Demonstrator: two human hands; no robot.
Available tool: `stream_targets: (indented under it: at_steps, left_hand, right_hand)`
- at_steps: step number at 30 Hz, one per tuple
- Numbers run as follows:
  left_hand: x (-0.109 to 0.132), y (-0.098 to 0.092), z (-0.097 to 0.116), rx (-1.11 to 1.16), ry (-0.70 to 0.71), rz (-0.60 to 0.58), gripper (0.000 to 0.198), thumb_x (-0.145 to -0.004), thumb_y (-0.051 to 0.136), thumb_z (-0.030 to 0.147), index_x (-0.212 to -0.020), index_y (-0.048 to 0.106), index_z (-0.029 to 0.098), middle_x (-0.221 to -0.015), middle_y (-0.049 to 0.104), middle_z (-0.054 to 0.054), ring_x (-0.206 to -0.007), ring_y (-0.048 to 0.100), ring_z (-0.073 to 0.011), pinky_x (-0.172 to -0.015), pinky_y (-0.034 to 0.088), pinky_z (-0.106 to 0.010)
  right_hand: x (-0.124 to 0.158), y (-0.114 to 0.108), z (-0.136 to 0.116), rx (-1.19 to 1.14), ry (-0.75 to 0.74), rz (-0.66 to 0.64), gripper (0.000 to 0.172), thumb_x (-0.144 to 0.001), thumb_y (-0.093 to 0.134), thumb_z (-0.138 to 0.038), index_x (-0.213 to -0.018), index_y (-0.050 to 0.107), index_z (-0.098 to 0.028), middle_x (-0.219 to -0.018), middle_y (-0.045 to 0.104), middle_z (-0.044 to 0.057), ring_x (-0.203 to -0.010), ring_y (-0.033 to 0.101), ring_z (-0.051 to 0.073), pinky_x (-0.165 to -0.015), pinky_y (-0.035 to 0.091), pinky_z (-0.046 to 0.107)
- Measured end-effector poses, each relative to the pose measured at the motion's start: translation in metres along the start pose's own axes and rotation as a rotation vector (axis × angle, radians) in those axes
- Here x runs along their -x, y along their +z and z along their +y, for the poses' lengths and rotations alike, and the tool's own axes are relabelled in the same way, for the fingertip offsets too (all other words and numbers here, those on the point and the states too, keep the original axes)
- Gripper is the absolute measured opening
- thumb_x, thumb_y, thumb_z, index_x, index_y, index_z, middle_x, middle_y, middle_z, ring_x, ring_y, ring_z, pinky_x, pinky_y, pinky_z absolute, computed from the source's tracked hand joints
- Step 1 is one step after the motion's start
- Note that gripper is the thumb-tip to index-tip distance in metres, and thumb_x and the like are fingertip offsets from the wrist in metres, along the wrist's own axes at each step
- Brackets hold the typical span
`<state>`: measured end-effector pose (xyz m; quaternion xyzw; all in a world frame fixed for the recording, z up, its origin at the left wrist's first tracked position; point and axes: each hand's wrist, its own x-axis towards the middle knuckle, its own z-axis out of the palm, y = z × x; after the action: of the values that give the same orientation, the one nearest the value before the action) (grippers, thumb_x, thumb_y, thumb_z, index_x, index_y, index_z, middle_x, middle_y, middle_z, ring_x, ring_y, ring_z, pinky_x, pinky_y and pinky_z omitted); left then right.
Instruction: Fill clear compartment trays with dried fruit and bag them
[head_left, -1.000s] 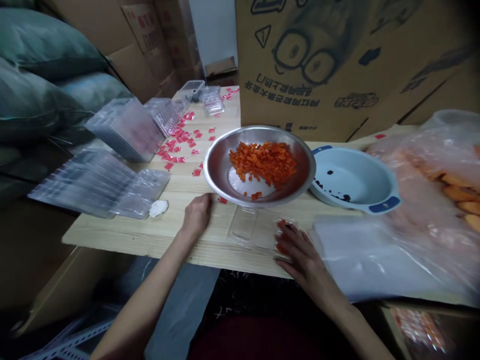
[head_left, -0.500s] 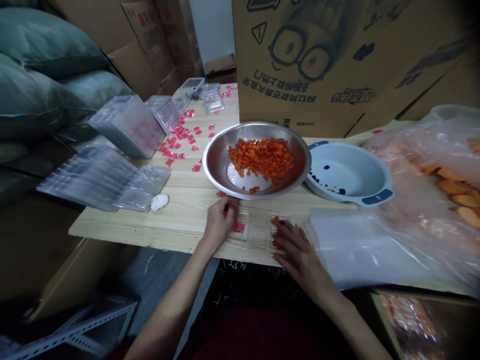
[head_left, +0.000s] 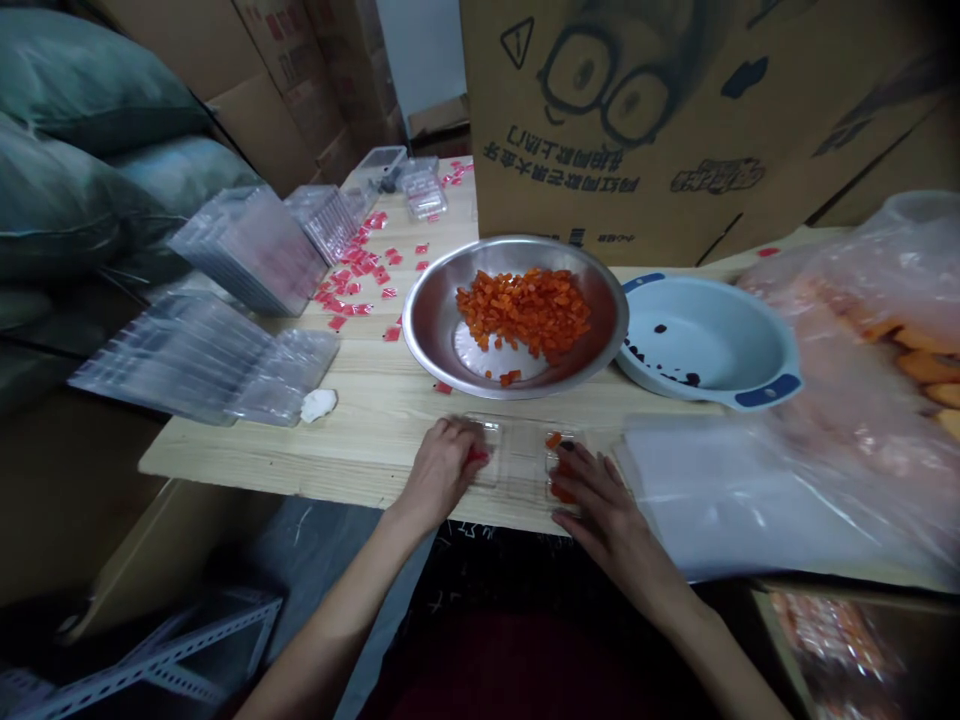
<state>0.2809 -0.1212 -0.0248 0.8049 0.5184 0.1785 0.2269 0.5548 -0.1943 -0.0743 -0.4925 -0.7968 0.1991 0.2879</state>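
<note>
A clear plastic tray (head_left: 523, 462) lies at the table's front edge. Over its left end is my left hand (head_left: 441, 470), fingers curled together at a small red packet (head_left: 478, 455); the fingertips are blurred. My right hand (head_left: 604, 500) rests with spread fingers on the tray's right end, partly covering orange pieces (head_left: 553, 441) and a dark piece in it. Just behind the tray stands a steel bowl (head_left: 431, 340) holding chopped orange pieces (head_left: 529, 308). Beside it on the right, a light blue basin (head_left: 720, 335) contains several small dark pieces.
Stacked clear trays (head_left: 251, 250) and scattered red packets (head_left: 360, 262) occupy the table's left. A white lump (head_left: 319, 404) lies near them. Plastic sheets (head_left: 697, 490) and a clear bag with orange slices (head_left: 930, 365) are at right. A large cardboard box (head_left: 600, 210) stands behind.
My left hand has lowered from the tray's back edge onto the red packet, which its fingers now partly cover. My right hand stays on the tray. The view has shifted slightly.
</note>
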Motion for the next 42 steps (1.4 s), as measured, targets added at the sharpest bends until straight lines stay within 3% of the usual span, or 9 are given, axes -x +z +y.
stream_targets:
  at_steps: [3,8,16,22,26,31,36,39,42]
  left_hand:
    - [-0.008,-0.001,0.011,0.239,-0.048,-0.007,0.013,-0.102,0.059,0.024,-0.104,0.071,0.02,-0.091,0.075,-0.006,-0.08,0.067,-0.0215,-0.079,0.056,-0.037]
    - [-0.032,0.006,0.029,0.308,0.078,-0.099,0.029,-0.105,0.045,0.022,-0.129,0.063,0.02,-0.103,0.077,-0.011,-0.09,0.072,-0.0243,-0.082,0.056,-0.039]
    - [-0.058,-0.001,0.03,0.194,0.193,-0.183,0.025,-0.096,0.05,0.012,-0.087,0.07,0.023,-0.086,0.073,-0.005,-0.082,0.067,-0.0207,-0.079,0.053,-0.035]
    - [-0.054,0.024,0.028,0.148,0.144,-0.083,0.015,-0.098,0.055,0.017,-0.094,0.069,0.02,-0.094,0.073,-0.007,-0.088,0.068,-0.0223,-0.081,0.055,-0.036]
    - [-0.036,0.025,0.011,0.132,0.146,0.125,0.018,-0.101,0.058,0.024,-0.116,0.066,0.02,-0.12,0.07,-0.012,-0.112,0.065,-0.0255,-0.099,0.054,-0.041]
    - [-0.041,0.005,-0.038,-0.008,-0.218,0.391,0.014,-0.1,0.058,0.028,-0.102,0.067,0.018,-0.102,0.069,-0.012,-0.096,0.068,-0.0269,-0.09,0.056,-0.042]
    - [-0.074,0.006,-0.065,-0.17,-0.242,0.289,0.019,-0.094,0.06,0.022,-0.105,0.071,0.012,-0.111,0.071,-0.021,-0.109,0.067,-0.0369,-0.095,0.054,-0.048]
    - [-0.075,-0.001,-0.066,-0.158,-0.231,0.242,0.017,-0.09,0.058,0.016,-0.094,0.074,0.012,-0.098,0.074,-0.02,-0.099,0.071,-0.0363,-0.09,0.055,-0.047]
    - [-0.051,-0.013,-0.059,-0.118,-0.228,0.247,0.017,-0.091,0.057,0.017,-0.094,0.073,0.015,-0.092,0.075,-0.015,-0.087,0.072,-0.0292,-0.085,0.056,-0.042]
  right_hand:
    - [0.0,-0.001,-0.001,-0.001,0.01,-0.008,0.032,-0.103,0.059,-0.024,-0.134,0.064,-0.025,-0.163,0.048,0.01,-0.155,0.037,0.033,-0.125,0.03,0.069]
    - [0.001,-0.005,0.0,0.021,0.005,-0.039,0.035,-0.102,0.059,-0.021,-0.136,0.064,-0.025,-0.164,0.046,0.011,-0.156,0.036,0.033,-0.125,0.03,0.07]
    - [0.003,-0.006,0.001,0.019,-0.017,-0.016,0.033,-0.102,0.058,-0.02,-0.134,0.064,-0.024,-0.163,0.048,0.012,-0.154,0.039,0.033,-0.124,0.032,0.07]
    - [0.003,-0.006,0.003,0.023,-0.016,-0.042,0.034,-0.103,0.057,-0.021,-0.135,0.064,-0.023,-0.163,0.047,0.014,-0.154,0.039,0.034,-0.124,0.031,0.071]
    - [0.005,-0.01,0.002,0.011,-0.027,-0.009,0.037,-0.102,0.059,-0.023,-0.138,0.064,-0.026,-0.163,0.048,0.011,-0.154,0.039,0.034,-0.124,0.03,0.071]
    - [-0.012,-0.01,-0.01,0.057,-0.053,0.017,0.055,-0.104,0.061,-0.027,-0.157,0.046,-0.03,-0.166,0.044,0.008,-0.159,0.028,0.032,-0.127,0.021,0.071]
    - [-0.04,0.011,-0.015,0.108,-0.106,-0.072,0.08,-0.103,0.061,-0.02,-0.169,0.02,-0.037,-0.168,0.039,0.006,-0.158,0.031,0.032,-0.129,0.016,0.071]
    - [-0.039,0.013,-0.014,0.088,-0.081,-0.058,0.077,-0.103,0.061,-0.021,-0.168,0.024,-0.039,-0.169,0.038,0.004,-0.159,0.029,0.032,-0.13,0.013,0.07]
    - [-0.028,0.0,-0.02,0.008,-0.028,0.017,0.061,-0.105,0.059,-0.025,-0.162,0.04,-0.037,-0.166,0.045,0.006,-0.158,0.03,0.033,-0.129,0.013,0.072]
